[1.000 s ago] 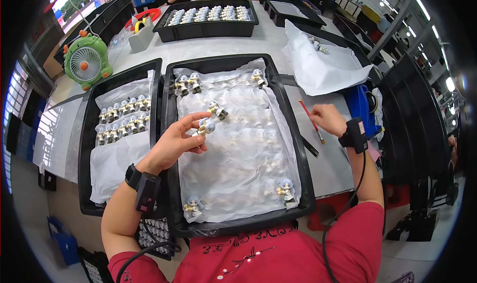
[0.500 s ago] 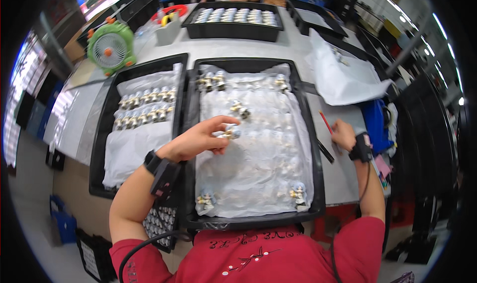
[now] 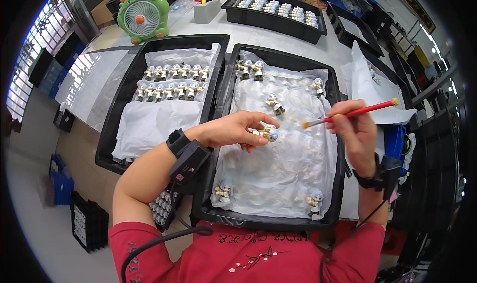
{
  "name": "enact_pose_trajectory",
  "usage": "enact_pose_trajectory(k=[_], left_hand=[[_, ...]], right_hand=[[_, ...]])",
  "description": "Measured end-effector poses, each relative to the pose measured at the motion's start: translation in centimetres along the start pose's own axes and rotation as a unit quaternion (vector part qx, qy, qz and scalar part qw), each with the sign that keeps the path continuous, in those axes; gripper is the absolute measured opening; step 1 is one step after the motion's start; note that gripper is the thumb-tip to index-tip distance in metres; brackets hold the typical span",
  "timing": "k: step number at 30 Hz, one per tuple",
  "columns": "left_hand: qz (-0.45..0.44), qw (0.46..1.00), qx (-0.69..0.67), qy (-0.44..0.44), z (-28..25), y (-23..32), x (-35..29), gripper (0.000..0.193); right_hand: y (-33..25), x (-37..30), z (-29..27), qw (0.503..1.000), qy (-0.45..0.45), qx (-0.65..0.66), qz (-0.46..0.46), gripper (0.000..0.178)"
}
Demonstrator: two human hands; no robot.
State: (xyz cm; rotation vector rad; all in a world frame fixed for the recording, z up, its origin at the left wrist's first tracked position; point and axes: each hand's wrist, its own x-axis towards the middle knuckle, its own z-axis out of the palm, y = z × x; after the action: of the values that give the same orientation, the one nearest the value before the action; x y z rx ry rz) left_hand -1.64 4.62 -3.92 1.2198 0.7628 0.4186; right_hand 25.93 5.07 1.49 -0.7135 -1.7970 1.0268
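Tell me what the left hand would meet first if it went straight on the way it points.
Probably the brush, held in the right hand with its tip toward the left hand and its figurine; depth is unclear.

- The pale grey table (image 3: 328, 54) carries a black middle tray (image 3: 338, 174) at its near side.
- A black left tray (image 3: 117, 119) lies just beside that one.
- Beyond them stand a green fan (image 3: 140, 17), a grey tape dispenser (image 3: 207, 15) and a black far tray (image 3: 273, 24).
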Motion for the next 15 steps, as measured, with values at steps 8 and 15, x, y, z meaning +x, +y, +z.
enact_pose_trajectory(k=[8, 15], left_hand=[[0.006, 1.0, 0.002, 0.002, 0.2, -0.1, 0.0, 0.048], [0.009, 1.0, 0.02, -0.006, 0.2, -0.2, -0.4, 0.047]], right_hand=[[2.7, 1.7, 4.7, 0.987, -0.103, -0.111, -0.057, 0.01], [2.2, 1.3, 4.1, 0.962, -0.019, -0.239, -0.135, 0.011]])
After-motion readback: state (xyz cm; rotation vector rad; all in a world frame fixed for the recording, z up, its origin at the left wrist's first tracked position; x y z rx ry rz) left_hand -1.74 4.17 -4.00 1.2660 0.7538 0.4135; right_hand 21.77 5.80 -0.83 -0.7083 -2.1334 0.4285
